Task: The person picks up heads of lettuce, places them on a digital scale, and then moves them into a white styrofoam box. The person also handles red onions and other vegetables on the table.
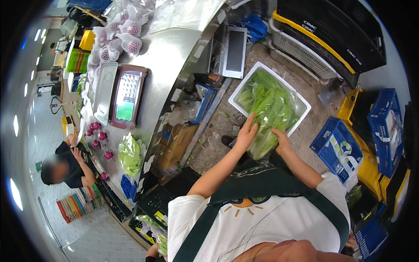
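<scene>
Between my two hands is a clear plastic bag of green leafy lettuce (269,109). My left hand (246,131) grips the bag's near left side, thumb on top. On the right side my right hand (281,140) closes around the bag near the pale stem ends. Below and beyond the bag stands a white foam box (302,108) on the floor. More bagged greens (245,98) show inside it, partly covered by the bag I hold.
Left, a steel table (167,49) holds a scale (127,95), netted onions (131,32), loose red onions (102,136) and bagged lettuce (130,154). A person (70,163) is across it. Right are blue crates (337,147) and yellow crates (370,173); stacked baskets (301,49) stand behind.
</scene>
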Demonstrator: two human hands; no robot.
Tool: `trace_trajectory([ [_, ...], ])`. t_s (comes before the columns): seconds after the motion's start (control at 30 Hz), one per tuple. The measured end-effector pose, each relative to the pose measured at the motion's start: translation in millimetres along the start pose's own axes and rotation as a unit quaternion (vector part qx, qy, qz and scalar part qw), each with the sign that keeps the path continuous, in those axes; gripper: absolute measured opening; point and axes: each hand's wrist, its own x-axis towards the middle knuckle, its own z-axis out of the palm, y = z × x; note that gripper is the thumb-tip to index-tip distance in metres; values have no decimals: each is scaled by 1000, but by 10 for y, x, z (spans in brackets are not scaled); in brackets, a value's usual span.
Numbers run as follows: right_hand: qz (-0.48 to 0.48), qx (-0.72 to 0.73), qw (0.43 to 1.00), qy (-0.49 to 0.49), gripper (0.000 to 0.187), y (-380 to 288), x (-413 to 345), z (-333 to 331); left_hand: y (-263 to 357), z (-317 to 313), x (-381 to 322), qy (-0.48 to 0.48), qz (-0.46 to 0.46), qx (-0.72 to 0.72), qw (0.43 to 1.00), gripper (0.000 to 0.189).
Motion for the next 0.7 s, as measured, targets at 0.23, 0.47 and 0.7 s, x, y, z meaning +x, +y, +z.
trace_trajectory([
  [0.23, 110, 18, 989, 102, 52, -111, 628, -1331, -260, -241, -314, -43, -155, -130, 978, 34],
  [0.47, 72, -406, 907, 85, 30, -170, 941, -2018, -943, -700, -1246, 112, -231, -20, 966, 33],
  [0.7, 129, -563, 812, -86, 15, 265, 1512, -529, -1276, -1008, -2257, 371, -303, 19, 878, 35],
])
